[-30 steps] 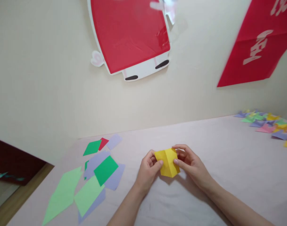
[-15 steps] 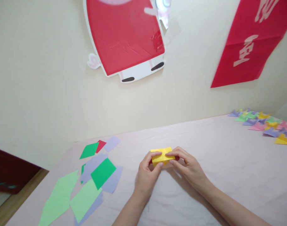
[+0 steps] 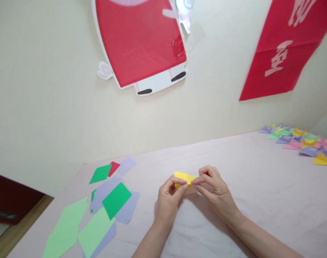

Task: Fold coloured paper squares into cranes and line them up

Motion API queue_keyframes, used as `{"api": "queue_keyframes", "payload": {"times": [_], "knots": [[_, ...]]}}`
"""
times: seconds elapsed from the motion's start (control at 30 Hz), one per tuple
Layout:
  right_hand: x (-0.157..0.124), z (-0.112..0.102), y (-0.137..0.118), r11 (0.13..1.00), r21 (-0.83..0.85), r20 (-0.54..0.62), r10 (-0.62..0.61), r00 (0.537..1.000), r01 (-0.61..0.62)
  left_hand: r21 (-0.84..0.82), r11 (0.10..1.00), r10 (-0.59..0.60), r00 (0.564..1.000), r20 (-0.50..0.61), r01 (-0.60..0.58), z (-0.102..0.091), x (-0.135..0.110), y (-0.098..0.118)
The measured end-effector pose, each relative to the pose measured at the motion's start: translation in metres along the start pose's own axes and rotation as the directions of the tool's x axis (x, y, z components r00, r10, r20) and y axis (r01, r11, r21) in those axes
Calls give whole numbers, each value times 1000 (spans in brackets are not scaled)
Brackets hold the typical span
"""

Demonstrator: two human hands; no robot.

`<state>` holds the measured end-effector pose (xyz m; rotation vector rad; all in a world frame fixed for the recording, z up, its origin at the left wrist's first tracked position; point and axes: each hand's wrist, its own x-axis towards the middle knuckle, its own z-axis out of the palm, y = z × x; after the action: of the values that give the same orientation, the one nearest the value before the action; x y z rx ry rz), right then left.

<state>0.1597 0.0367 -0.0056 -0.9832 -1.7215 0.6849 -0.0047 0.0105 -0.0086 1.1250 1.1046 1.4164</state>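
A small yellow paper (image 3: 183, 177), folded narrow, is held just above the pale pink table (image 3: 260, 186) in front of me. My left hand (image 3: 169, 198) pinches its left end between thumb and fingers. My right hand (image 3: 212, 188) pinches its right end, fingers curled. Both hands meet over the fold, and the lower part of the paper is hidden behind my fingers.
Loose flat sheets of green, lilac and red paper (image 3: 109, 199) lie spread at the left of the table. A row of several folded coloured paper pieces (image 3: 300, 141) lies at the far right. Red decorations (image 3: 142, 39) hang on the cream wall behind.
The yellow paper was open and upright a second ago; it has been folded down into a narrow flat strip between both hands. The view shifted slightly.
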Motion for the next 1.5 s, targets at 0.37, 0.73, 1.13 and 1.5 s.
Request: {"api": "queue_keyframes", "payload": {"times": [0.37,0.73,1.13,1.5], "knots": [[1,2,-1,982,180,72,45,996,-57,-372,890,-195,958,212,264,-4,-4,10],[1,0,-4,985,172,60,-43,997,32,217,955,179,977,118,-201,-4,-3,8],[1,2,-5,959,270,171,40,984,-86,-169,986,30,992,125,-9,-2,-2,3],[2,3,-2,946,309,156,57,986,-103,-49,995,91,987,132,-85,-6,0,-3]]}}
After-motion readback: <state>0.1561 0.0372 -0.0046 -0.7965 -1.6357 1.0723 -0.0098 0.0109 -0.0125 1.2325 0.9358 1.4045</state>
